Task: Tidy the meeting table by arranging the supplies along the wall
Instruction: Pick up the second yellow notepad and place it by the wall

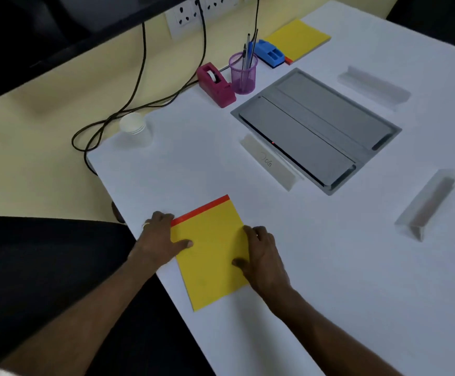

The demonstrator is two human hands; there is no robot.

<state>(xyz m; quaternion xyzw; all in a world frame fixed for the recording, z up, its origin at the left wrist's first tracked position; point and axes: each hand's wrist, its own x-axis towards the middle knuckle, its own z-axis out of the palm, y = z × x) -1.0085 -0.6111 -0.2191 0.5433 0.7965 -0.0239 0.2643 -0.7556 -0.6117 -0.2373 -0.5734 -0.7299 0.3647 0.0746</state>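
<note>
Notepad: yellow, red top strip, flat on the desk near its left edge.
Left hand: grips the pad's left edge, thumb on top.
Right hand: grips the right edge, thumb on top.
Far, by wall: second yellow pad, pen cup, tape dispenser.

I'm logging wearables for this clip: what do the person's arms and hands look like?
The left forearm and right forearm are bare as far as the frame shows, with no watch or bracelet at either wrist and no gloves. The left hand wears a pale, metallic-looking ring on one finger; the right hand shows no ring.
</note>
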